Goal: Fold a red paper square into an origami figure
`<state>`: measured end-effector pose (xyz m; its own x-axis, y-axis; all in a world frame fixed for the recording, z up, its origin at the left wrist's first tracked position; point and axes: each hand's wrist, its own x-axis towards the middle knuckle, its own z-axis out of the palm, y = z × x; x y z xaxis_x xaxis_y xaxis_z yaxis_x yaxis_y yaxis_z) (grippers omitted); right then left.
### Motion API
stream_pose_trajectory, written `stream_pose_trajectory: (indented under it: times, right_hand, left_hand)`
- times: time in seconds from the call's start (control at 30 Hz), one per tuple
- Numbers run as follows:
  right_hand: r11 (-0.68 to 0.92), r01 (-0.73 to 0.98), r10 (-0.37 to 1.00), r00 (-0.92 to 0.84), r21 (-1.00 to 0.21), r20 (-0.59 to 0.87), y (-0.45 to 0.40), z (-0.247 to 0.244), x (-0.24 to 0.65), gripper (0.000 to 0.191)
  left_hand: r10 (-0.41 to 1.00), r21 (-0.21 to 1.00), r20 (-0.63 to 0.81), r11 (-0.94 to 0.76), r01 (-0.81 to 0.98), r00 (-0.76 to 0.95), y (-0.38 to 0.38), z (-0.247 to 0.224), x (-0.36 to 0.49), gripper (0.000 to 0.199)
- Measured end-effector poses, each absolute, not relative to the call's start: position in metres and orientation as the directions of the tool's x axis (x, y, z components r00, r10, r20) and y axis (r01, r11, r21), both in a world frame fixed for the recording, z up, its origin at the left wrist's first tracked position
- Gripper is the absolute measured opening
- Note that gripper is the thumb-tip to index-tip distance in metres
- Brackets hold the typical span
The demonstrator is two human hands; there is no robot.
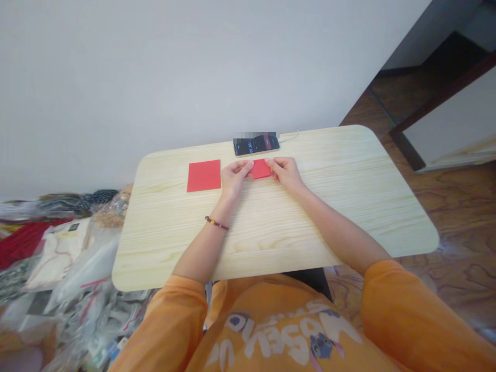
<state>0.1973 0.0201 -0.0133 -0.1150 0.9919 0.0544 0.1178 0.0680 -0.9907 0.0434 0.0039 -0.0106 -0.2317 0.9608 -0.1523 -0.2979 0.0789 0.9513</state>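
A small red folded paper (261, 169) is held between my two hands above the wooden table. My left hand (234, 177) pinches its left edge between thumb and fingers. On its right side, my right hand (284, 171) grips the upper right corner, with the thumb on top. A larger red square (203, 175) lies flat on the table, to the left of my left hand and not touched by it.
Behind my hands, a phone (256, 145) with a lit timer screen lies near the far edge of the table (349, 206), a white cable (289, 137) at its right end. Clothes and plastic bags (81, 258) are piled left of the table. A wall stands behind.
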Motion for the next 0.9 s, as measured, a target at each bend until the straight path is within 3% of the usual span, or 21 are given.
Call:
stream_pose_trajectory:
  times: [0.33,0.7,0.9]
  right_hand:
    - [-0.062,-0.036,0.936,-0.349,-0.997,-0.046,0.018,-0.011,0.195,0.049]
    - [-0.117,-0.052,0.926,-0.366,-0.992,-0.09,0.018,-0.01,0.198,0.042]
    - [-0.126,-0.043,0.921,-0.375,-0.991,-0.101,0.02,-0.012,0.2,0.039]
  left_hand:
    - [0.958,0.95,-0.136,0.054,-0.307,-0.253,0.004,-0.012,0.047,0.04]
    - [0.986,0.98,0.125,-0.141,-0.141,-0.115,0.006,-0.016,0.041,0.027]
    - [0.988,0.983,0.153,-0.151,-0.104,0.006,0.011,-0.021,0.035,0.024]
